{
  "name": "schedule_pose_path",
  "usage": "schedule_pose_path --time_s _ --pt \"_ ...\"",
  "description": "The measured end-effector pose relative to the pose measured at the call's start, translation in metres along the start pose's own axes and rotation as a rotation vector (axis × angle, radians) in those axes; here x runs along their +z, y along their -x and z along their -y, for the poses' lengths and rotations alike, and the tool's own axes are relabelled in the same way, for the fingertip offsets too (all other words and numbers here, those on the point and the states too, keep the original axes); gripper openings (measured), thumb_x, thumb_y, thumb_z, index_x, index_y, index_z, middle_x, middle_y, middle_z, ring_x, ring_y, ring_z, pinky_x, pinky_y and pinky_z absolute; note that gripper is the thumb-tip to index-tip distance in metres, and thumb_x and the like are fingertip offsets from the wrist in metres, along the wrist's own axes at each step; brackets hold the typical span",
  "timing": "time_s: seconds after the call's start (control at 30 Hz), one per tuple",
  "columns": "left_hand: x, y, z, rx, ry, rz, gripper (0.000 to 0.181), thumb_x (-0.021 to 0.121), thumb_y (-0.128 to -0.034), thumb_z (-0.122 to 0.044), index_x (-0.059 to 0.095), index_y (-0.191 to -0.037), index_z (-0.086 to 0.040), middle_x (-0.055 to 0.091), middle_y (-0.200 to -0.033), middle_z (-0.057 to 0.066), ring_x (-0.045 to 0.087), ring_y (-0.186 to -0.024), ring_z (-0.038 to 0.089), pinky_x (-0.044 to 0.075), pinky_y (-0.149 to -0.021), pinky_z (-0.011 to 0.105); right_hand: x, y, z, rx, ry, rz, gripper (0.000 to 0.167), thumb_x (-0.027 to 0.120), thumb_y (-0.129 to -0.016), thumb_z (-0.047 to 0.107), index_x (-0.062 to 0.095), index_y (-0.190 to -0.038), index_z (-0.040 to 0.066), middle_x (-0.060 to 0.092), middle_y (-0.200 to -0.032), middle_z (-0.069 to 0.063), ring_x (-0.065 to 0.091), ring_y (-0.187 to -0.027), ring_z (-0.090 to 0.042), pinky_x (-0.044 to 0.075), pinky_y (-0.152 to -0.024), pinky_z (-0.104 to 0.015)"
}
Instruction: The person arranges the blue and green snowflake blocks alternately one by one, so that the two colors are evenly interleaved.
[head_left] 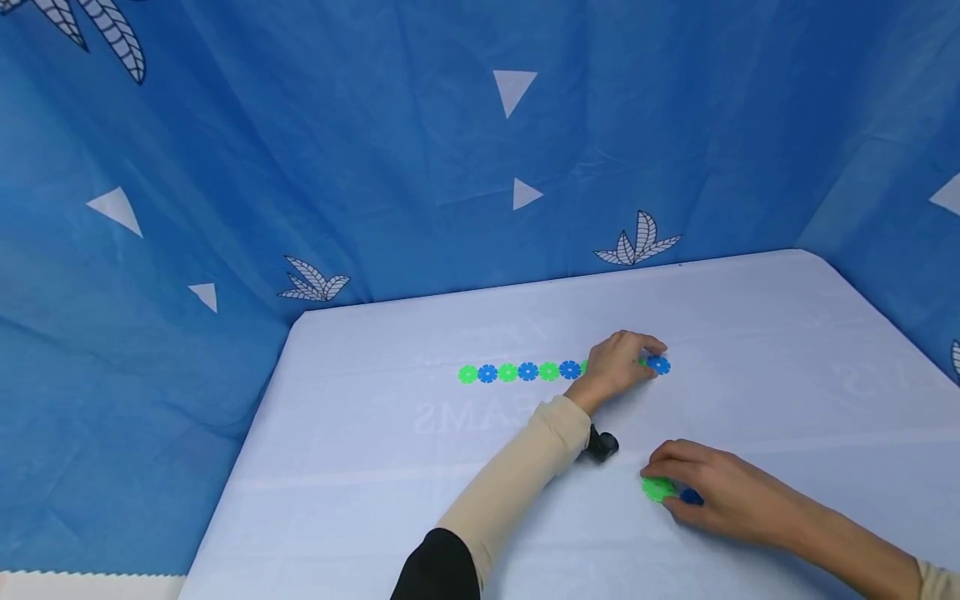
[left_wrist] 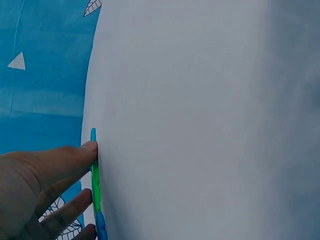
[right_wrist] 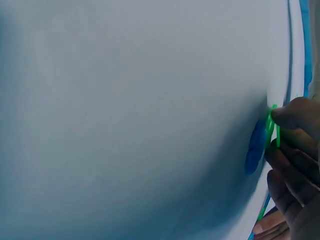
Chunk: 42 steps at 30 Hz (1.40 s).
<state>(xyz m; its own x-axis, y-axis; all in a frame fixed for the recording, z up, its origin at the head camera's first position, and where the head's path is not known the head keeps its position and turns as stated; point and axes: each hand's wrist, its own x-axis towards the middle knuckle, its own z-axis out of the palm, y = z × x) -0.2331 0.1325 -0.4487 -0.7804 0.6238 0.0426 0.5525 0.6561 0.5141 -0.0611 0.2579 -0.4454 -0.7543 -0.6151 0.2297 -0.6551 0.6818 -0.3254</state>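
Observation:
A straight row of notched plastic discs, green (head_left: 468,374) and blue (head_left: 528,372) by turns, lies on the white-covered table. My left hand (head_left: 618,360) reaches over its right part and hides some discs. Its thumb and fingertips hold the blue disc (head_left: 658,364) at the right end; in the left wrist view the row shows edge-on beside the fingers (left_wrist: 75,155). Nearer and to the right, my right hand (head_left: 720,487) pinches a green disc (head_left: 657,488) between thumb and fingers. A blue disc (head_left: 692,497) shows partly behind the right thumb; whether it is held I cannot tell.
A black device (head_left: 602,445) sits at the left wrist, on its underside. Blue patterned cloth (head_left: 420,167) hangs behind the table's far edge and along both sides. The white table cover (head_left: 337,500) carries faint mirrored lettering.

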Motion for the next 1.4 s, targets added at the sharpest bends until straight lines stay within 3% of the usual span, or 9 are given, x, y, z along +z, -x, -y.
schedule_pose_path --time_s 0.2,0.4,0.53,0.9,1.4 --pt "-0.001 0.000 0.000 0.001 -0.010 -0.002 0.036 0.077 -0.0866 -0.020 0.072 -0.121 -0.027 0.067 -0.119 -0.018 0.054 -0.117 -0.002 0.044 -0.091 0.017 -0.002 0.000 -0.007 0.039 0.023 -0.028 0.035 0.084 -0.073 0.017 0.073 -0.106 0.019 0.059 -0.109 0.016 0.060 -0.095 -0.004 0.056 -0.073 -0.029" --pt "0.000 -0.001 0.000 -0.001 -0.008 -0.003 0.035 0.077 -0.0864 -0.020 0.072 -0.121 -0.027 0.067 -0.119 -0.018 0.054 -0.117 -0.002 0.044 -0.090 0.017 -0.007 0.000 -0.016 0.229 -0.003 0.012 0.032 0.082 -0.077 0.019 0.073 -0.108 0.022 0.059 -0.108 0.017 0.060 -0.098 -0.006 0.056 -0.080 -0.034" --pt "0.000 -0.001 0.000 -0.003 -0.002 -0.003 0.035 0.077 -0.0864 -0.020 0.072 -0.120 -0.027 0.067 -0.119 -0.019 0.054 -0.116 -0.002 0.043 -0.090 0.017 -0.008 0.000 -0.025 0.305 0.008 -0.009 0.032 0.082 -0.076 0.018 0.073 -0.107 0.021 0.060 -0.106 0.016 0.061 -0.098 -0.009 0.056 -0.082 -0.038" --pt "0.001 -0.002 0.002 -0.005 0.006 -0.005 0.035 0.078 -0.0859 -0.019 0.072 -0.119 -0.027 0.067 -0.117 -0.019 0.054 -0.115 -0.003 0.043 -0.090 0.016 -0.009 -0.003 -0.050 0.347 -0.027 -0.115 0.036 0.084 -0.075 0.012 0.074 -0.110 0.013 0.067 -0.109 0.000 0.064 -0.097 -0.021 0.055 -0.082 -0.046" --pt "0.001 -0.003 0.001 -0.024 -0.011 0.013 0.036 0.077 -0.0868 -0.020 0.071 -0.121 -0.029 0.066 -0.120 -0.020 0.052 -0.118 -0.003 0.043 -0.093 0.017 -0.010 -0.012 -0.071 0.414 -0.046 -0.163 0.037 0.083 -0.077 0.011 0.073 -0.112 0.006 0.066 -0.108 -0.008 0.061 -0.088 -0.020 0.055 -0.070 -0.031"
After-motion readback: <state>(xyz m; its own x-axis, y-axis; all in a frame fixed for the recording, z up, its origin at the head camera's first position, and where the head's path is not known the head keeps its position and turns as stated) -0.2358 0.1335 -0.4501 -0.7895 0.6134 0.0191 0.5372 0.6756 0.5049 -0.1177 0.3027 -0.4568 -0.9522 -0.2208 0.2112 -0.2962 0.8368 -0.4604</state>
